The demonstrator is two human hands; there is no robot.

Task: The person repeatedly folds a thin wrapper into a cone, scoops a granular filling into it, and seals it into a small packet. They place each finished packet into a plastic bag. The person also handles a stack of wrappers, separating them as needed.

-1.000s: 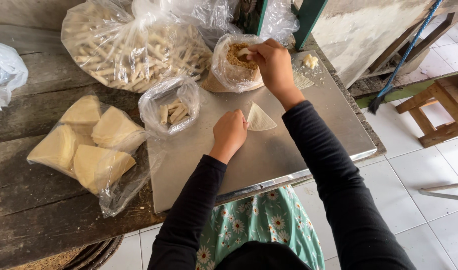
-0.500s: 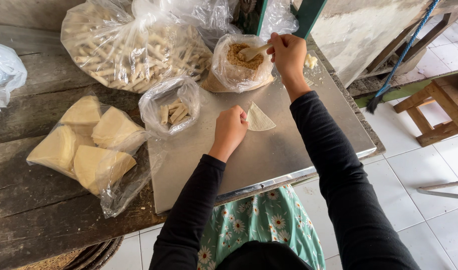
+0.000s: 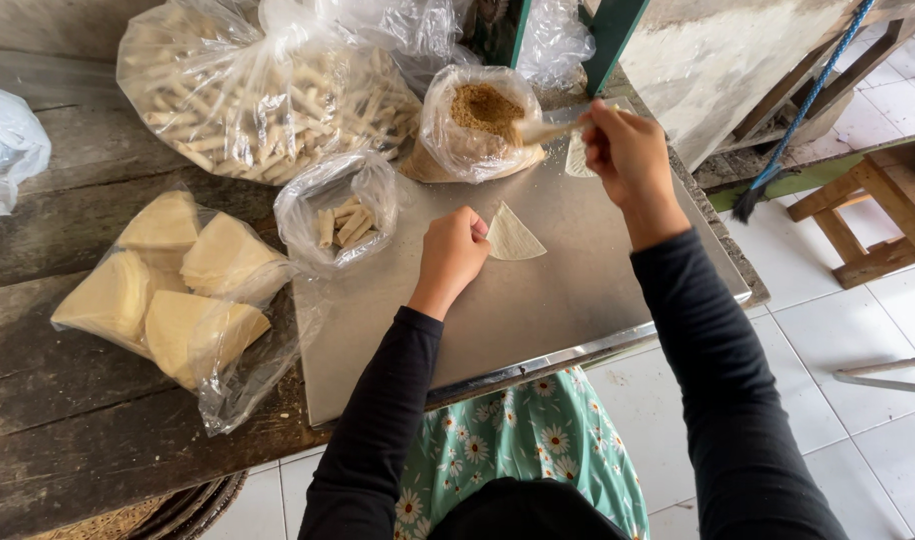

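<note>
Pinning the triangular wrapper point(image 3: 513, 238), left hand point(image 3: 450, 254) fingers curl; right hand point(image 3: 629, 152) fingers grip a spoon point(image 3: 543, 130).

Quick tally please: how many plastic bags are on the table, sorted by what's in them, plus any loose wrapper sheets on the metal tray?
Bags of rolled sticks: 2, large bag and small bag
Bag of brown crumb filling: 1
Bag of folded wrappers: 1
White bag, contents hidden: 1
Loose wrapper sheet at the left hand: 1
Total: 6
</note>
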